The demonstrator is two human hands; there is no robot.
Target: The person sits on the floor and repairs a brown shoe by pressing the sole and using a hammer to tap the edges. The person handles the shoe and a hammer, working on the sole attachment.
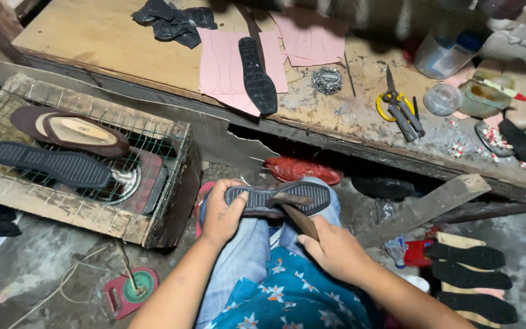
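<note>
A black ribbed rubber shoe sole [278,198] was held tread-up over the lap, on the blue-jeaned knees [238,256], with its long axis lying nearly level from left to right across the view. The left hand [221,213] was closed around the left end of that sole, thumb over the tread and fingers wrapped beneath, so the grip was narrow and full of the sole's end. The right hand [333,247] was wrapped firmly around the brown wooden handle of a rusty-headed hammer [294,210]; the handle ran up and to the left from the fist, and the head was laid across the middle of the sole, touching or just above the tread; which of the two could not be told. The sole was thus set crosswise to the hammer handle, with its free right end pointed away from the left hand and lying just above the right hand. The left hand was the nearer to the sole, being in contact with it; the right was joined to it only through the hammer.

Well apart to the left, a wire-mesh crate [153,131] carried another black sole [50,164] and a brown slip-on shoe [68,129]. A further black sole [258,76] was lying on pink sheets [217,61] on the wooden workbench [92,36].
</note>
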